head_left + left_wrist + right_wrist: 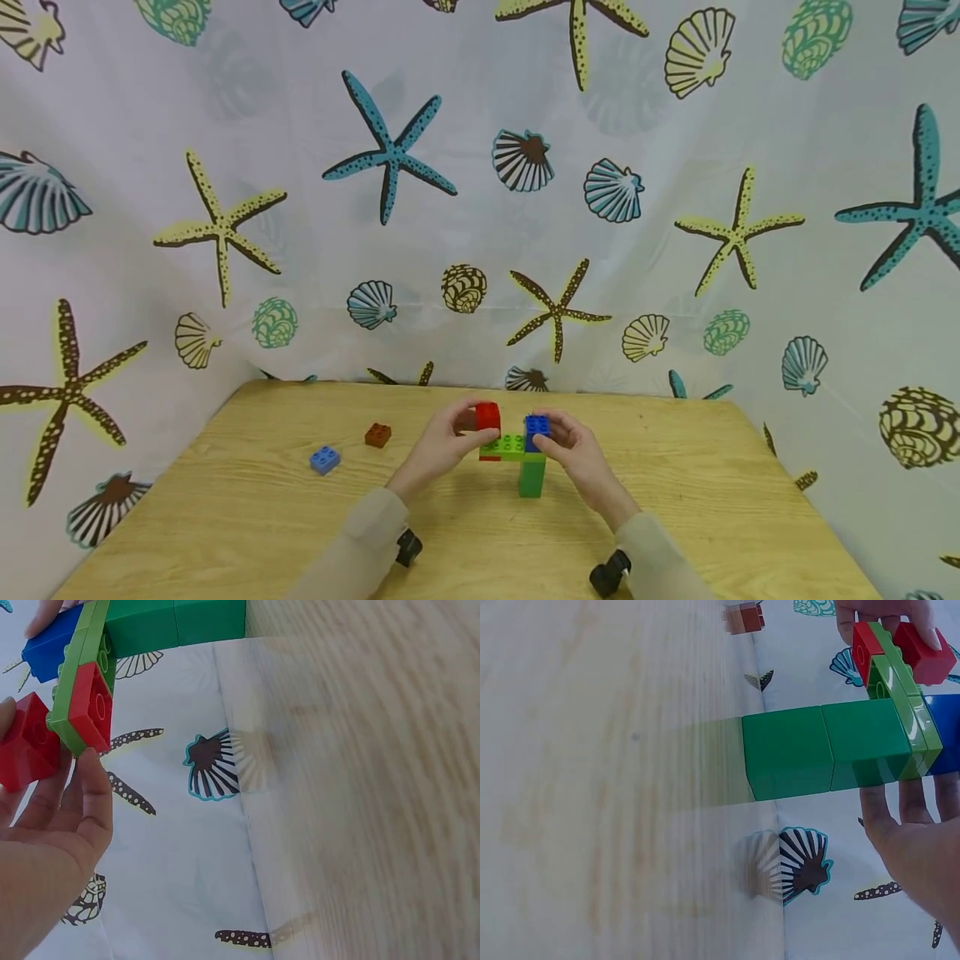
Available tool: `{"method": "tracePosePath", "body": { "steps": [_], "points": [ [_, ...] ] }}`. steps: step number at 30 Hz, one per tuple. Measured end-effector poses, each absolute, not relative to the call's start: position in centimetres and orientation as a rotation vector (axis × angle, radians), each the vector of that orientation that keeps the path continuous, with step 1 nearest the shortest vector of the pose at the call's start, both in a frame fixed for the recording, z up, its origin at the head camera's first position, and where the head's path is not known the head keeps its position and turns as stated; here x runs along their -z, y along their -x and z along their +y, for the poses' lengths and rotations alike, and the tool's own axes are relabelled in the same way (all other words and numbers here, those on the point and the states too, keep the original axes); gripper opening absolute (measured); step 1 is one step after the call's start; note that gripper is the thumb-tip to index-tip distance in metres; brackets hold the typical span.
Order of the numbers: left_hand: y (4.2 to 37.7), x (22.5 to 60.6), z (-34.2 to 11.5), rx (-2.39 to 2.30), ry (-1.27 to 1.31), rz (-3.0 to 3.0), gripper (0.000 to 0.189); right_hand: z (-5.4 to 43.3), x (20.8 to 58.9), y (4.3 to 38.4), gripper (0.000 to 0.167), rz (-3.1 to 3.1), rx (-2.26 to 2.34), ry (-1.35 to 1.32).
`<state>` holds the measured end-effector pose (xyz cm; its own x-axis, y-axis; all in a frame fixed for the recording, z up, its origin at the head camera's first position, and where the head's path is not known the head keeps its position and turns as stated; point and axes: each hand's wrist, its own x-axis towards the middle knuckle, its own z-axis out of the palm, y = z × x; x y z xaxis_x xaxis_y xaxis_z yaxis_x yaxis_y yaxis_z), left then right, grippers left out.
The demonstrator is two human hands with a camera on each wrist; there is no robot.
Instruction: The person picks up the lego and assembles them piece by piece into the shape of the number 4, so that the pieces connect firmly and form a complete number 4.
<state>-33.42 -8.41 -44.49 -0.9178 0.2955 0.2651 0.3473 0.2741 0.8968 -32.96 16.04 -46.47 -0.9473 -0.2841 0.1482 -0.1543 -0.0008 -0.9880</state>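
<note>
Two stacked green bricks stand upright on the table with a flat lime-green brick across their top, reaching out to the left. Under its free left end is a small red brick. My left hand pinches a taller red brick, slightly tilted, close over the lime brick's studs; other fingertips of this hand are right at the lower red brick. At the right end, above the green column, a blue brick sits on the lime brick. My right hand grips this blue brick between thumb and fingers.
On the table, left of my arms, lie a blue brick and a brown-orange brick. Behind the table's far edge hangs a white curtain printed with shells and starfish. Wrist cameras sit by both sleeves.
</note>
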Motion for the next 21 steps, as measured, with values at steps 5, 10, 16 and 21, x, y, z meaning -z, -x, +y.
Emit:
{"method": "tracePosePath", "body": {
  "steps": [5,10,16,21],
  "points": [
    [33.36,44.65,-8.26,1.791,0.644,-2.492,0.049,16.01,46.57,32.90,0.047,2.134,2.112,0.475],
    [33.48,44.90,-8.26,1.840,0.675,-2.494,0.051,15.98,46.60,33.03,0.049,2.139,2.116,0.471],
    [33.56,45.14,-8.38,1.879,0.721,-2.497,0.051,16.00,46.52,32.79,0.050,2.140,2.117,0.460],
    [33.58,45.22,-8.69,1.969,0.743,-2.468,0.051,15.90,46.56,32.71,0.050,2.123,2.129,0.457]
  ]
}}
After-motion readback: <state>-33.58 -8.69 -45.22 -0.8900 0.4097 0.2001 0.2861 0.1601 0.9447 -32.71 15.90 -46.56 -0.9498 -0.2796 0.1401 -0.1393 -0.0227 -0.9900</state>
